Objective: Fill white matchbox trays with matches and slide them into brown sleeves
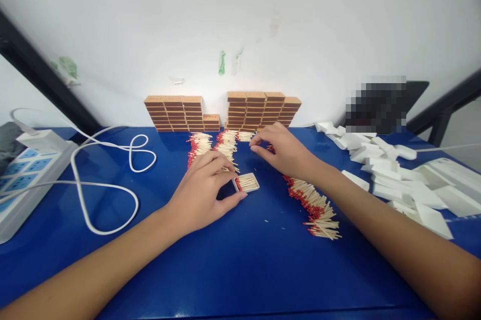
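A small white matchbox tray (pixel 255 183) with red-headed matches lying in it rests on the blue table. My left hand (pixel 206 187) grips the tray's left end between thumb and fingers. Farther back and to the right, my right hand (pixel 280 147) hovers low beside loose matches (pixel 245 136), its fingertips curled close together; whether a match is between them I cannot make out. Two long rows of matches (pixel 225 142) lie beyond my left hand. Another spread of matches (pixel 313 207) lies under and in front of my right forearm.
Stacked matchboxes (pixel 175 113) and a second stack (pixel 259 109) stand against the white wall. Empty white trays (pixel 391 175) are heaped at the right, near a dark tablet-like panel (pixel 409 102). A power strip (pixel 33 175) and looping white cable (pixel 78 185) occupy the left.
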`<state>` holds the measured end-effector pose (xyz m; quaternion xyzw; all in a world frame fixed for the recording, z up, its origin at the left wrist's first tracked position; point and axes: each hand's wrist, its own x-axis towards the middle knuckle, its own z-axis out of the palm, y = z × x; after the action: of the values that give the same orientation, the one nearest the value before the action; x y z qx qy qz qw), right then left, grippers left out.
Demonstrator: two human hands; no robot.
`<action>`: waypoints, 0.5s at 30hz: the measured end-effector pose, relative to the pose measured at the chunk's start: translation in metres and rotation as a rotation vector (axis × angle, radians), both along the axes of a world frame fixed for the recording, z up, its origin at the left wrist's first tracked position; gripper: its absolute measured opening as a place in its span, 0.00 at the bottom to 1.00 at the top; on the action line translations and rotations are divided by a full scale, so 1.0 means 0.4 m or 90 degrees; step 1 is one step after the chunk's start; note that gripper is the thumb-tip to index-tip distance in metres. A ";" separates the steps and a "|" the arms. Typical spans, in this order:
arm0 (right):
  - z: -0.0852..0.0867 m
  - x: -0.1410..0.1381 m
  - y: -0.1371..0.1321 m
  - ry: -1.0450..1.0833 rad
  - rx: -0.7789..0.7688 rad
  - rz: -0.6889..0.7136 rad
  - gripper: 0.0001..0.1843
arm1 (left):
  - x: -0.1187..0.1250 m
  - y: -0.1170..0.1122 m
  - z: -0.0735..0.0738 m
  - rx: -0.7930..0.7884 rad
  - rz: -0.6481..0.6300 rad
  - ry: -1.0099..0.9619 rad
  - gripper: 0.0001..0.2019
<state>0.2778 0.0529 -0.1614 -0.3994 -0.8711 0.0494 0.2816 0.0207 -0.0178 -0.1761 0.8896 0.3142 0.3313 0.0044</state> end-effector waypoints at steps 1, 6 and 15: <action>-0.013 0.005 0.021 -0.010 0.001 -0.015 0.07 | 0.001 -0.002 -0.002 -0.005 -0.008 0.002 0.10; -0.065 0.000 0.091 -0.076 0.002 -0.056 0.12 | 0.003 -0.005 -0.004 -0.012 -0.012 0.006 0.10; -0.081 -0.008 0.099 -0.045 0.001 -0.048 0.08 | 0.000 -0.006 -0.008 -0.020 -0.004 0.015 0.11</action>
<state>0.2745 0.0926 -0.1937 -0.4331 -0.8648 0.0240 0.2529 0.0207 -0.0200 -0.1792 0.8944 0.3164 0.3157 0.0157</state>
